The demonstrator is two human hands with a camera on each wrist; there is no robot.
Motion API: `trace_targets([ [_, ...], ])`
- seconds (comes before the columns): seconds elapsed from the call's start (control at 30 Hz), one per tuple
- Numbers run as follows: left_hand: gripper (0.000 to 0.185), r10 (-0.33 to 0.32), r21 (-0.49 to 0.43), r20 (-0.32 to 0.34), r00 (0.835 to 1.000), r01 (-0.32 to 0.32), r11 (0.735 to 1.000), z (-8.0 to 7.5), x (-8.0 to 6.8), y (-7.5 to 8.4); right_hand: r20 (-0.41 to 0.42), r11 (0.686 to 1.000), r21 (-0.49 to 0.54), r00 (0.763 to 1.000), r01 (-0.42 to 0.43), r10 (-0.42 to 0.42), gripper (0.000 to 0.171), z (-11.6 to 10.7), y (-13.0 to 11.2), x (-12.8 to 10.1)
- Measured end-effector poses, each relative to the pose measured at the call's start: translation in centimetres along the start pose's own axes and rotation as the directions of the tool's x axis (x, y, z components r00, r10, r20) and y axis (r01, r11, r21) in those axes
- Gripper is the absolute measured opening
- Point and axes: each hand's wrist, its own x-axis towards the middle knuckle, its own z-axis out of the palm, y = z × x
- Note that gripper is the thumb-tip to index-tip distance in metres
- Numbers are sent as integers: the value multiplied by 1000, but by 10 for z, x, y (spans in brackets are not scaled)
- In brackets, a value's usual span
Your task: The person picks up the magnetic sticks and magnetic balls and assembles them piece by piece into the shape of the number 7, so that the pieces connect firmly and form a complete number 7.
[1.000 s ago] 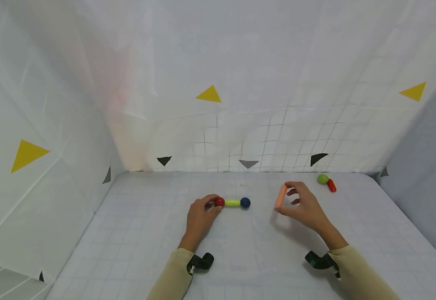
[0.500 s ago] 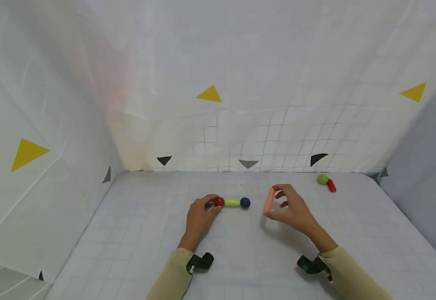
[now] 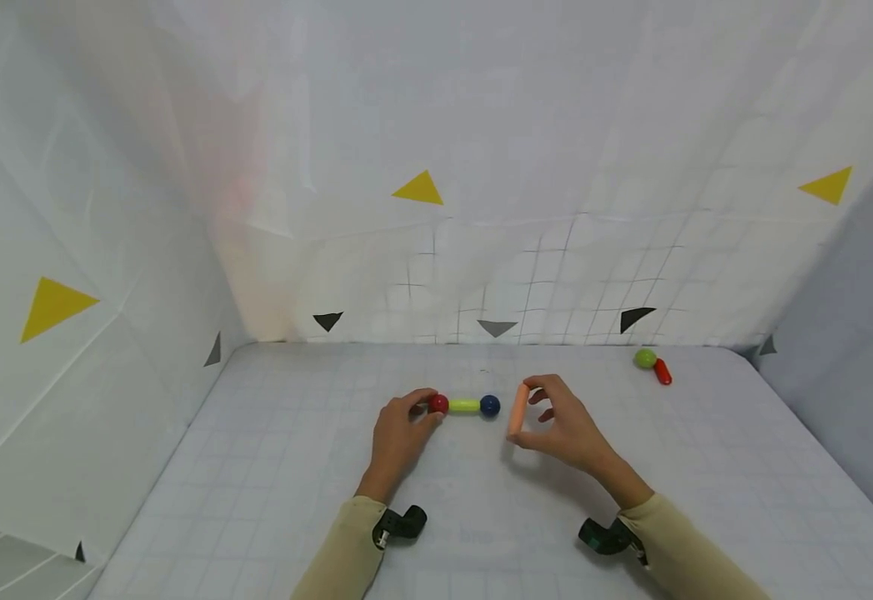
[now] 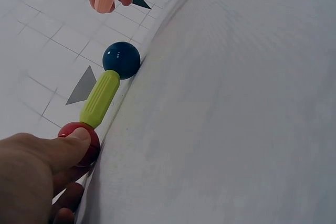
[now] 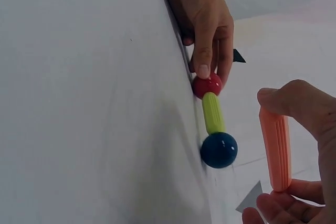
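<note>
My left hand (image 3: 400, 437) pinches a red ball (image 3: 439, 404) between thumb and fingers. A ridged yellow-green rod (image 3: 464, 406) joins that ball to a dark blue ball (image 3: 489, 406), and the row lies flat on the table. To the right of the blue ball, my right hand (image 3: 567, 429) holds a ridged orange rod (image 5: 276, 150) by its two ends, thumb at one end and fingertips at the other. In the head view the orange rod stands slightly tilted, a short gap away from the blue ball (image 4: 121, 60).
At the back right of the table (image 3: 271, 467) a green ball (image 3: 645, 358) and a red rod (image 3: 663, 372) lie end to end. White sheeting (image 3: 361, 275) with yellow and black triangles rises behind and at both sides.
My right hand has moved left and slightly toward me with the orange rod, bringing it close to the blue ball. The left hand has stayed in place on the red ball.
</note>
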Motion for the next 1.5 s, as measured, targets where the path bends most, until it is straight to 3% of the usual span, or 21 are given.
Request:
trace_targets([
  [0.53, 37, -13, 7, -13, 1000, 13, 1000, -1, -2, 3, 45, 999, 41, 999, -2, 0, 82, 26, -9, -1],
  [0.8, 37, 2, -1, -8, 1000, -2, 1000, -2, -2, 3, 52, 999, 39, 998, 37, -39, 80, 30, -9, -4],
  [1.5, 39, 8, 21, -17, 1000, -8, 1000, -1, -1, 2, 78, 998, 42, 996, 44, -47, 83, 38, -5, -6],
])
